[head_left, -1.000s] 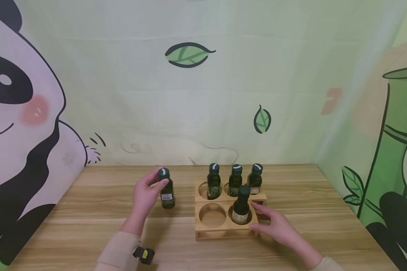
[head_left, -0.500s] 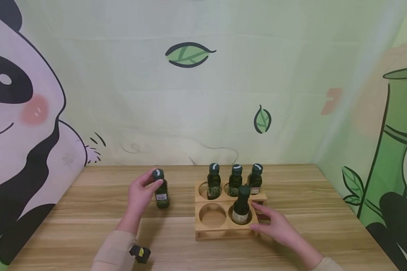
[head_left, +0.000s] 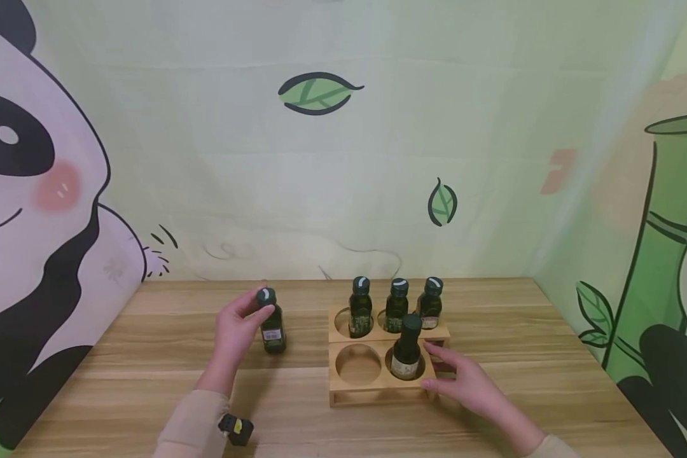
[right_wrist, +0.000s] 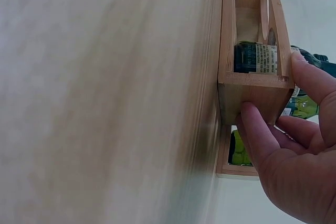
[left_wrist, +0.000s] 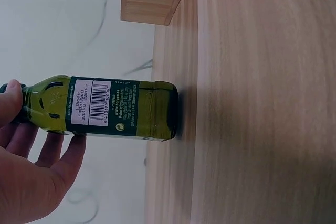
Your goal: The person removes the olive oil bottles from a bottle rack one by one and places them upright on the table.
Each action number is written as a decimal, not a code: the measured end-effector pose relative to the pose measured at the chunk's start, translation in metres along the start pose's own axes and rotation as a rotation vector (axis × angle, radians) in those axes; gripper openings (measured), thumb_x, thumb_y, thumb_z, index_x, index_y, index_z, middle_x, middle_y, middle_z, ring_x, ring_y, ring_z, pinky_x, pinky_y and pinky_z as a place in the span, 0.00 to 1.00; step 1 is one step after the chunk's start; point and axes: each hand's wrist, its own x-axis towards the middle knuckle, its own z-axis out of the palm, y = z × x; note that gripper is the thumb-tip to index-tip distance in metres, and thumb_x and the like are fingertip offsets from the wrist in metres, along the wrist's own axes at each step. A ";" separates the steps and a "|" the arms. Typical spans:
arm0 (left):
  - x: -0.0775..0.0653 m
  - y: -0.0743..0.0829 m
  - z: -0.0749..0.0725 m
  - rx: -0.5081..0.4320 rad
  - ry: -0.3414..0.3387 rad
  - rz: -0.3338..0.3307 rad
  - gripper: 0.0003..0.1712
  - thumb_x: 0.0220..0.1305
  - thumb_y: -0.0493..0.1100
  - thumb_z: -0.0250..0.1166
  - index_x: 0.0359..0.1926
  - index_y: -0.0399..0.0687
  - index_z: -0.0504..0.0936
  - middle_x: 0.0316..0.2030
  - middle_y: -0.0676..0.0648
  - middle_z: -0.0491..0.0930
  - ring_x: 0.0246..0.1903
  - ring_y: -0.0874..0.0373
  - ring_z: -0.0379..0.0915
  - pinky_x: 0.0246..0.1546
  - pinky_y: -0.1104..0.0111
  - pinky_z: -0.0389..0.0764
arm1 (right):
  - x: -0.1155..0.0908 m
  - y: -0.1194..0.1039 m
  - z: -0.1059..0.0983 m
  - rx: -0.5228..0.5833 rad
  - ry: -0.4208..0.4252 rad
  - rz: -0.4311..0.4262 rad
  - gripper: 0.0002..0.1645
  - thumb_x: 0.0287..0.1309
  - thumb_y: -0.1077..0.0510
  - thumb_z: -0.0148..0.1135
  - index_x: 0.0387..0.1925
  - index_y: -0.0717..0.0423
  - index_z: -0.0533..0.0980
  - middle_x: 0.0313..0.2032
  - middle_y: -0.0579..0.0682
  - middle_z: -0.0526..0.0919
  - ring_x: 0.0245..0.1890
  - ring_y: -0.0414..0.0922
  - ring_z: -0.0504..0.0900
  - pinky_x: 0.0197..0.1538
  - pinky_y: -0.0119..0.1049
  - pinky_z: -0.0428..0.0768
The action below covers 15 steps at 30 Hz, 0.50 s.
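My left hand (head_left: 237,327) pinches a small green olive oil bottle (head_left: 273,334) at its neck, just under the dark cap. That bottle is upright with its base at the tabletop; its printed label and barcode (left_wrist: 97,102) face the left wrist camera. To the right stands a two-tier wooden bottle rack (head_left: 343,395). My right hand (head_left: 469,385) grips the rack's right end, with the thumb at a front corner and fingers against the side panel (right_wrist: 257,98). A dark bottle with a pale label (head_left: 406,356) sits in the lower tier's right hole, beside an unfilled left hole (head_left: 359,364).
Three more bottles stand in the rack's upper tier: a left one (head_left: 360,308), a middle one (head_left: 397,306) and a right one (head_left: 431,304). The wood-grain table (head_left: 298,413) ends at a printed backdrop (head_left: 235,159) with a panda and leaves.
My left hand and its bottle have shifted slightly to the left over the past second, then stayed put. My right hand and the rack have not moved.
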 end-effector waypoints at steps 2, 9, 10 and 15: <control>0.000 -0.002 0.001 0.001 -0.001 0.004 0.25 0.61 0.35 0.70 0.60 0.44 0.81 0.51 0.36 0.82 0.54 0.46 0.77 0.55 0.57 0.74 | 0.000 0.000 0.000 0.000 0.004 0.006 0.45 0.55 0.55 0.73 0.68 0.68 0.65 0.65 0.71 0.67 0.55 0.62 0.78 0.52 0.45 0.81; 0.001 -0.004 0.001 -0.012 0.000 -0.009 0.25 0.61 0.34 0.70 0.60 0.41 0.80 0.51 0.35 0.82 0.55 0.44 0.76 0.58 0.55 0.72 | 0.000 0.000 0.000 0.005 -0.005 -0.006 0.44 0.56 0.56 0.73 0.69 0.69 0.64 0.64 0.71 0.68 0.55 0.62 0.78 0.50 0.44 0.82; 0.001 -0.004 0.001 -0.013 0.001 -0.010 0.25 0.61 0.34 0.70 0.60 0.41 0.80 0.51 0.35 0.82 0.55 0.44 0.76 0.58 0.55 0.72 | 0.000 0.001 0.000 0.010 -0.006 -0.012 0.44 0.56 0.56 0.73 0.68 0.69 0.64 0.64 0.72 0.67 0.55 0.62 0.78 0.50 0.44 0.82; 0.002 -0.004 0.001 -0.010 0.003 -0.011 0.25 0.61 0.34 0.70 0.60 0.41 0.80 0.51 0.35 0.82 0.55 0.45 0.76 0.57 0.56 0.72 | 0.000 0.000 0.000 0.018 -0.008 -0.016 0.44 0.56 0.57 0.73 0.68 0.71 0.63 0.65 0.72 0.67 0.55 0.63 0.78 0.50 0.44 0.82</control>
